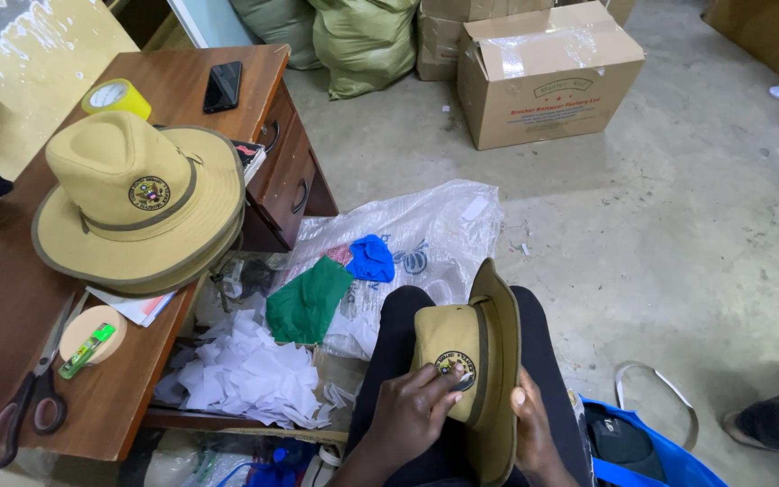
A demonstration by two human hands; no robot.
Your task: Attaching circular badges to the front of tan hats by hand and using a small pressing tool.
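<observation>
Fingers (444, 383) of the left hand (407, 417) press together on a round badge (455, 368) on the crown of a khaki hat (480, 361), which rests on its side on the person's lap at near centre. The right hand (534, 433) clamps the hat's brim from the right, thumb over the edge. Dark trousers (389, 343) cover the knees beneath.

Just right of the lap lies a blue bag (651, 460). To the left, on the floor, white paper scraps (245, 370) spread beside green cloth (307, 302) and blue cloth (371, 257) on a plastic sack (435, 225).

Farther left stands a wooden desk (11, 316) bearing a stack of matching hats (142, 203), scissors (33, 388), a tape roll (92, 329) with a green lighter (87, 350) on it, a yellow tape roll (117, 95) and a phone (223, 86). At far centre sit cardboard boxes (547, 77) and green sacks (362, 41).
</observation>
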